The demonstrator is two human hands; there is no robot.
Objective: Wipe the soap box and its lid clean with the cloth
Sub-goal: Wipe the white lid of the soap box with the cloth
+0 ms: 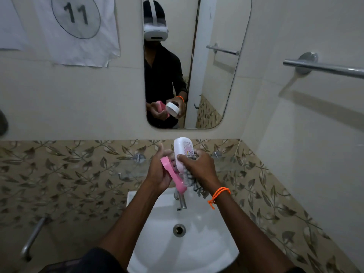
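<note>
pinching white lid [183, 152] and cloth [192, 181], right hand [199, 166] fingers; pink soap box [173, 177] inside curled left hand [159, 174] fingers

We are facing a mirror [216, 56] on cream wall; leaf-patterned tiles [59, 174] are running behind a white sink [206, 243].

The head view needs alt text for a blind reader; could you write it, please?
Above a white sink, the person's left hand holds the pink soap box while the right hand grips its white lid and a patterned cloth.
</note>
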